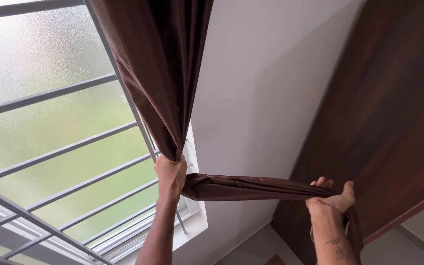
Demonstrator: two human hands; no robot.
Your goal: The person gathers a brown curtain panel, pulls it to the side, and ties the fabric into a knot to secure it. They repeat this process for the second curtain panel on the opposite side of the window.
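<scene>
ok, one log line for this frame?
left hand: grips gathered brown curtain | right hand: holds stretched curtain end | behind: barred frosted window

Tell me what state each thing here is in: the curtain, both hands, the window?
Brown curtain: gathered into a bunch, lower part pulled sideways and taut.
Left hand: shut around the gathered curtain.
Right hand: gripping the curtain's stretched end.
Frosted window: uncovered, light coming through, grey bars across it.

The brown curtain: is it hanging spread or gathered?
Gathered: the left hand grips the brown curtain bunched; the right hand pulls its lower part sideways.
</scene>
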